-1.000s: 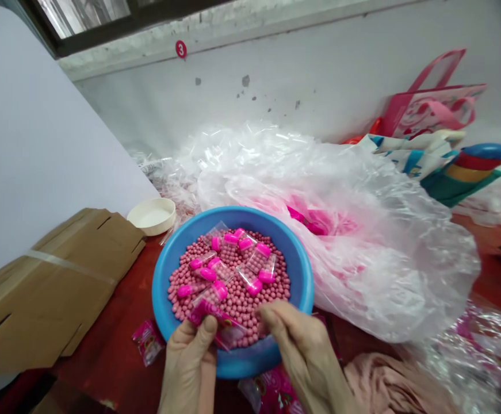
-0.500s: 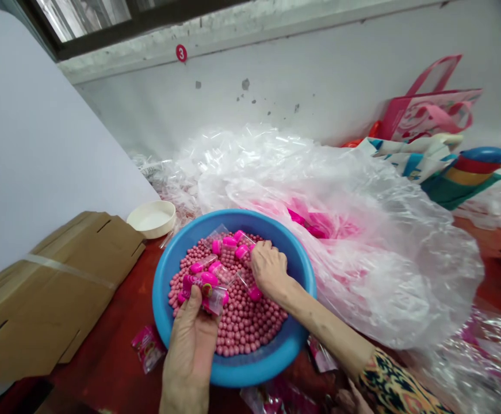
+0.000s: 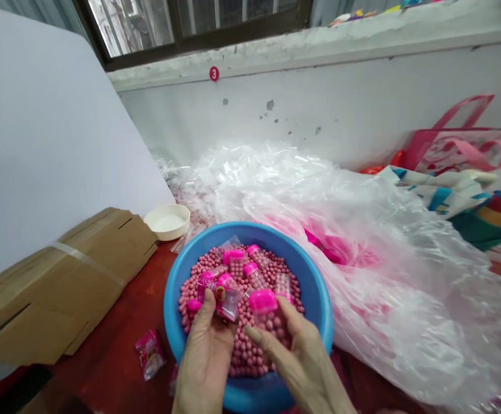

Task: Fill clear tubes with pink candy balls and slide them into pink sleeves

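A blue basin (image 3: 175, 270) holds many small pink balls (image 3: 248, 357) with several clear, pink-lidded jars (image 3: 237, 260) lying among them. Over its front part, my left hand (image 3: 209, 345) pinches a small clear packet with pink printing (image 3: 226, 300) between thumb and fingers. Close to the packet's right end, my right hand (image 3: 297, 351) grips a clear jar with a bright pink lid (image 3: 264, 301), lid side up and pink balls inside. Whether the packet's mouth is parted, I cannot tell.
A crumpled clear plastic bag (image 3: 405, 276) with pink pieces inside lies right of the basin. To the left are flattened cardboard boxes (image 3: 73, 287), a white dish (image 3: 167, 222) and a filled pink packet (image 3: 150, 353) on the red tabletop (image 3: 116, 339). Bags (image 3: 461, 149) stand far right.
My right hand has come out of the balls with a pink-lidded jar and moved towards the packet. My left hand still holds the packet. The view has shifted so things appear lower and further right.
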